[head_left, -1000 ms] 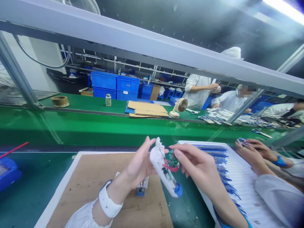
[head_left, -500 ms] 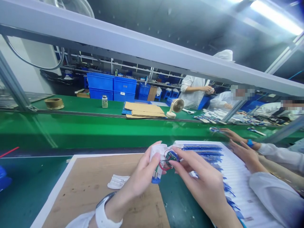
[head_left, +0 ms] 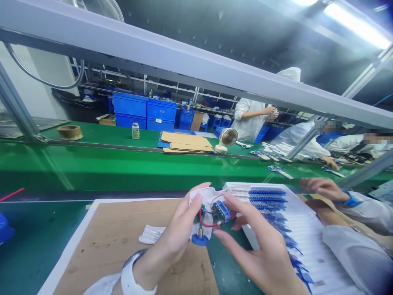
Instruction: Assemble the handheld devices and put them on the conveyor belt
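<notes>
Two bare hands work on one little thing, the white shell, held up at six o'clock in the whole view. Now let the shell be the middle of the clock. Its blue cap is at six o'clock, and the green circuit board hangs out at three o'clock on thin wires, with the red wire bending below it.

To do this well, the person should hold the shell steady and move the board slowly. The wires look easy to pull off, so they should stay loose. It seems best to touch the board by its edges and look out for wires getting pinched under the shell's rim.

The left hand comes in from eight o'clock. Its thumb presses on the shell and the other fingers wrap behind it, so the shell is pinched. The right hand comes in from four o'clock. Its thumb and pointing finger are spread wide, with the board near the gap, and the other fingers curl in. Whether any fingertip grips the board, one cannot tell.

At nine o'clock, a bit low, a small white piece lies on the brown sheet. At three o'clock is a white tray with rows of blue parts.
</notes>
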`<state>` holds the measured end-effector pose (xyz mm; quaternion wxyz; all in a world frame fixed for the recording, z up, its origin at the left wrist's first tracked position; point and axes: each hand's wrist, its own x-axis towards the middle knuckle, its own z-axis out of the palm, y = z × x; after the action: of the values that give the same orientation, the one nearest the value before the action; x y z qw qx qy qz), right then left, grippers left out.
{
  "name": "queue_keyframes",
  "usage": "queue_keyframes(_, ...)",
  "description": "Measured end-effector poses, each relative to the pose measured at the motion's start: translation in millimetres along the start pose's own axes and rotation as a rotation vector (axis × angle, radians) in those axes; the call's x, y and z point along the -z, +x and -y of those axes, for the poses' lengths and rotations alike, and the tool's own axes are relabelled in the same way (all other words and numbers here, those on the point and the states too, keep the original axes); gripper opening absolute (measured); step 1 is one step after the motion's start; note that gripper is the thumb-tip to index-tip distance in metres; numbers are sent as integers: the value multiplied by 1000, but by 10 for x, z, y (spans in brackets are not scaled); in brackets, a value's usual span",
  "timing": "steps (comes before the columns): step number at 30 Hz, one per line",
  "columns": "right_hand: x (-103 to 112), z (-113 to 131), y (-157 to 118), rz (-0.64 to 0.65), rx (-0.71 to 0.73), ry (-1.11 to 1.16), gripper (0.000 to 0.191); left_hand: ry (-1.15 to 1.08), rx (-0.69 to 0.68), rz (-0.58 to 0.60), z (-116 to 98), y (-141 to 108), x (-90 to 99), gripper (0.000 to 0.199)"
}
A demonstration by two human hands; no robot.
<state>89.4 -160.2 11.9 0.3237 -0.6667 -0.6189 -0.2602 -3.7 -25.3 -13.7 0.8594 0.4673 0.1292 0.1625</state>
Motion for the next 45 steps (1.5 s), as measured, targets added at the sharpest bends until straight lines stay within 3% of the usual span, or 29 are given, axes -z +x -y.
queue_keyframes(3, 36, -72, -37, 90, 43, 22, 38, -48, 63, 9, -32, -6, 17, 75)
queue_keyframes(7, 175, -169, 40, 148, 292, -148, 34, -16, 137, 62, -54, -6, 42, 65)
queue_keyframes(10, 247, -219, 152, 215, 434, -128, 22, 34, 121, 74, -50, -1, 55, 59)
queue_keyframes(16, 175, -268, 197, 175, 323, 133, 20, 111, 103, 96, -48, 7, 57, 63)
queue_keyframes(23, 109, -157, 76, 21, 92, 95, 31, 49, 143, 75, -43, 11, -21, 79)
queue_keyframes(28, 40, -63, 27, -78, 107, -42, 24, -20, 140, 24, -37, 28, -40, 78)
queue_keyframes(33, -69, 19, -29, -98, 189, -277, 29, -48, 9, -69, 30, 11, -54, 73)
queue_keyframes(35, -114, 59, -59, -116, 196, -256, 24, -28, -63, -97, 74, 13, -55, 70)
queue_keyframes(38, -133, 97, -82, -152, 144, -51, 25, 31, -140, -103, 104, 28, -33, 68)
queue_keyframes(41, -43, 60, -29, -102, 101, 115, 25, 125, -190, -74, 59, 26, 1, 63)
queue_keyframes(45, 159, -80, 150, 57, 179, 99, 20, 205, -171, 57, -43, -40, 13, 66)
